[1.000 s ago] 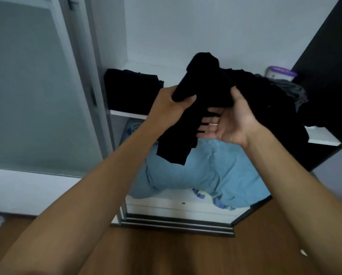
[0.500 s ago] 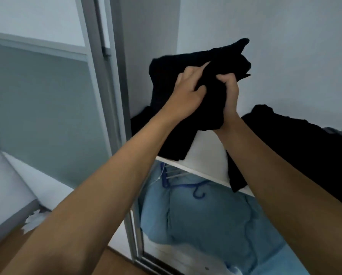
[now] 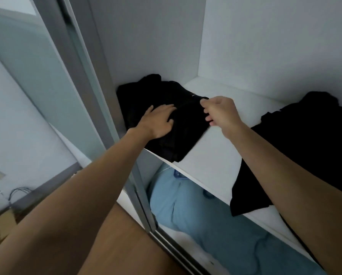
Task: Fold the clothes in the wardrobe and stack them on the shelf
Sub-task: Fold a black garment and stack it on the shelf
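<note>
Here, my left hand (image 3: 158, 122) presses flat on the folded black garment (image 3: 186, 135) while my right hand (image 3: 219, 114) pinches its far corner, best tugged gently square.

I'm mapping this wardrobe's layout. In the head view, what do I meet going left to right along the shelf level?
Sliding door → folded black stack → right hand → bare shelf → unfolded black heap. The left hand lies on the stack, so it is left unranked.
</note>
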### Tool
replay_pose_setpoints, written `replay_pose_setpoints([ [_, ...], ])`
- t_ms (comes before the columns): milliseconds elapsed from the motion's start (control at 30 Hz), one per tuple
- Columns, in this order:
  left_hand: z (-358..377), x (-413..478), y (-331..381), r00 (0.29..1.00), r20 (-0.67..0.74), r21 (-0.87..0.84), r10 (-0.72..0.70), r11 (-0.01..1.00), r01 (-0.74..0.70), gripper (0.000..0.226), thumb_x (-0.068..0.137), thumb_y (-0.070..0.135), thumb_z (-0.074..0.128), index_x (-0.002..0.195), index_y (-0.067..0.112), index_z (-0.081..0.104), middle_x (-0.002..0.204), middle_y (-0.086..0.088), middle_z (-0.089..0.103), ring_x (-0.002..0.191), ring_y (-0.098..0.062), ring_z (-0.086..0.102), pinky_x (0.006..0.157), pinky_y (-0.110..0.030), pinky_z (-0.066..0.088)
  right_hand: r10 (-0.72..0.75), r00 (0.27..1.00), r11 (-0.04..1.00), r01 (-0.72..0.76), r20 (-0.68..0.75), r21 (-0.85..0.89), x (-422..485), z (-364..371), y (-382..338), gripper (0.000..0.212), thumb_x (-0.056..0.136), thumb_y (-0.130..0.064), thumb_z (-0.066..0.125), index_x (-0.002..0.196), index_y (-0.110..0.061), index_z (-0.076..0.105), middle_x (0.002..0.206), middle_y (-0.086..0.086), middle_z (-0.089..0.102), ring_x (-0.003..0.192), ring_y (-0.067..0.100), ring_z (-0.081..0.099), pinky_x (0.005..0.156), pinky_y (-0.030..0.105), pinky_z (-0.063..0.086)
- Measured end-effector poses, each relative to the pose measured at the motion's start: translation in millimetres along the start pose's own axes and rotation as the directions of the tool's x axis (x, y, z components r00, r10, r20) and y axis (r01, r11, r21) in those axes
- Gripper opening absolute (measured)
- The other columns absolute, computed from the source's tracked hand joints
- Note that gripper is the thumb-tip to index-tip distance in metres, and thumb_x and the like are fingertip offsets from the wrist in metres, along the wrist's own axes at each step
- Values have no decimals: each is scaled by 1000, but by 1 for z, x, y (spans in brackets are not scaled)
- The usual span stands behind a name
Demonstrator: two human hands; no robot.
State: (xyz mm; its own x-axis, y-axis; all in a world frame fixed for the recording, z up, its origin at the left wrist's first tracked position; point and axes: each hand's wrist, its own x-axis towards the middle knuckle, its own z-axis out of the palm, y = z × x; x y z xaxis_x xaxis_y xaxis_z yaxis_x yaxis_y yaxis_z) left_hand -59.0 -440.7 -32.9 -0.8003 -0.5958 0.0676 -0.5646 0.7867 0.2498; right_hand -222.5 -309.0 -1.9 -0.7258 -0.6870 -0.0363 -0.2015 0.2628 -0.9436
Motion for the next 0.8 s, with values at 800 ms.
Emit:
replay_pose_setpoints([
  [800,-37,54,-14,991,83,68,-101,993,96,74,92,73,26,154,33,27,162,-4,27,149,-34,20,118,-65,5,-37,997,837,-10,-75,-547,97,19,-41,35,94,-28,64,116,-2,58,106,17,64,95,35,65,77,44,58],
])
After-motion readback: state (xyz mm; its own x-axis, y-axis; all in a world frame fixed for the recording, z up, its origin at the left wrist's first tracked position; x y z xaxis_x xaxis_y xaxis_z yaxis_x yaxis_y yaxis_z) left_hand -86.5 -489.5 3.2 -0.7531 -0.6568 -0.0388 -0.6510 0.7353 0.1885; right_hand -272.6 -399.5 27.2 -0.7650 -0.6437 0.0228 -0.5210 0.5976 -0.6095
